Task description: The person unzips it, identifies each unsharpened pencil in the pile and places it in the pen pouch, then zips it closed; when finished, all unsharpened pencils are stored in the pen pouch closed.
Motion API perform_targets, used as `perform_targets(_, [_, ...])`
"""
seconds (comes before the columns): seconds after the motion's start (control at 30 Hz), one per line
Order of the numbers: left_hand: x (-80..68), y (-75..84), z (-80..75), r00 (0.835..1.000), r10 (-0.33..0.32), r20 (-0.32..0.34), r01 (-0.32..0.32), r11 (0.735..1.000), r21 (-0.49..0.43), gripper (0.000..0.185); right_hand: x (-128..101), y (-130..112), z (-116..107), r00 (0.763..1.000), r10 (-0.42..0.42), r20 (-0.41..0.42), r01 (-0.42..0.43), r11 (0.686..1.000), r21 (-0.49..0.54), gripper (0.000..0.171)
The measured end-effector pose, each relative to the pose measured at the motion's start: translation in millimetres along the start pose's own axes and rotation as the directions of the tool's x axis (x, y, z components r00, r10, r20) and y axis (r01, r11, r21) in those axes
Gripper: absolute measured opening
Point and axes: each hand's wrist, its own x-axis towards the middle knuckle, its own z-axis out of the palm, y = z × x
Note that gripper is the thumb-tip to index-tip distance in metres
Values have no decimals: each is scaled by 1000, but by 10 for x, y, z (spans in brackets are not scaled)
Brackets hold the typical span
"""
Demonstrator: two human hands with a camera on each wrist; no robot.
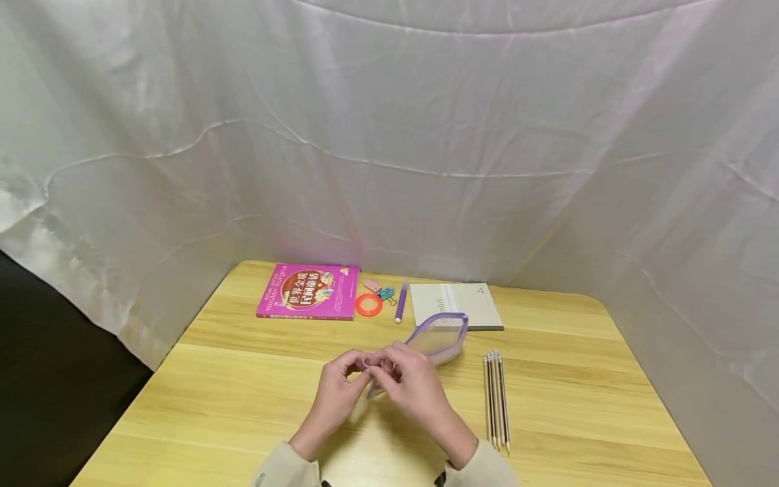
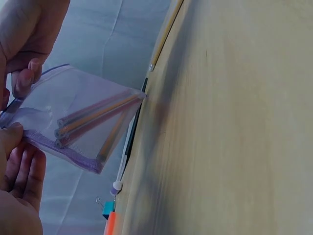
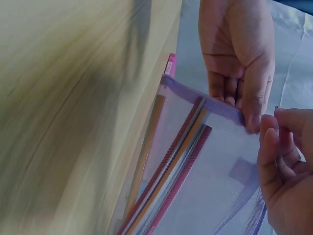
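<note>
Both hands hold a translucent mesh pouch (image 1: 449,346) with purple trim, raised above the table in front of the person. The left hand (image 1: 339,385) pinches one purple-edged end between thumb and fingers. Close beside it, the right hand (image 1: 416,384) pinches the same end with thumb and forefinger, and the fingertips of both hands nearly meet. The small part under the right fingertips is mostly hidden. Several pencils (image 2: 95,121), reddish and orange-yellow, show through the mesh in both wrist views. The far end of the pouch points away to the right in the head view.
At the back lie a pink book (image 1: 308,292), an orange tape ring (image 1: 368,305), a pink eraser (image 1: 372,286), teal binder clips (image 1: 386,293), a purple marker (image 1: 401,302) and a pale notebook (image 1: 458,304). Several pencils (image 1: 496,400) lie to the right. White cloth (image 1: 389,135) hangs behind the table.
</note>
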Motion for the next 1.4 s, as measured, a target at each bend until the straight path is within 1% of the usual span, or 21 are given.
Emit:
perform_targets(0.1, [-2,-14,9,1000,7,2,-7,1000,-1,8,-2,23,2,1000,2,14,-2,1000,-4,4])
perform_targets(0.13, [-3,-18,13,1000,11,4,-11,1000,1,5,-3,31,2,1000,8,18,-8,1000,4,3])
perform_targets(0.23, [-1,-25,21,1000,22,12,-22,1000,1,3,-7,46,2,999,32,21,-33,999,29,6])
perform_targets(0.3, [1,-19,23,1000,15,18,-15,1000,1,4,-8,45,-5,999,51,19,-52,998,44,6])
perform_targets(0.37, [6,-9,23,1000,-6,18,7,1000,-2,7,-5,35,-19,997,77,25,-79,993,91,5])
perform_targets(0.43, [9,3,20,999,-36,20,36,999,-4,7,-4,33,-38,993,116,37,-120,980,159,5])
perform_targets(0.5, [14,12,18,998,-66,21,66,998,-8,7,-2,36,-57,985,165,52,-173,958,231,6])
perform_targets(0.57, [16,12,15,997,-80,22,80,997,-11,8,-3,52,-69,977,203,62,-213,940,268,7])
perform_targets(0.67, [16,4,13,996,-85,22,86,996,-13,10,-3,74,-83,967,248,66,-256,929,267,8])
perform_targets(0.83, [13,-8,10,997,-75,22,75,997,-17,11,-3,84,-119,954,295,55,-299,919,258,10])
perform_targets(0.93, [11,-4,10,996,-82,22,83,996,-18,12,-1,95,-133,947,320,37,-319,914,249,12])
perform_targets(1.13, [7,6,11,995,-100,15,101,995,-25,14,-1,142,-127,932,361,8,-352,902,252,12])
perform_targets(1.3, [3,6,9,996,-89,17,89,996,-25,13,-5,173,-129,924,383,4,-370,889,270,12])
perform_targets(1.4, [4,-1,6,997,-77,28,77,997,-19,11,1,198,-145,919,395,-19,-379,894,239,11])
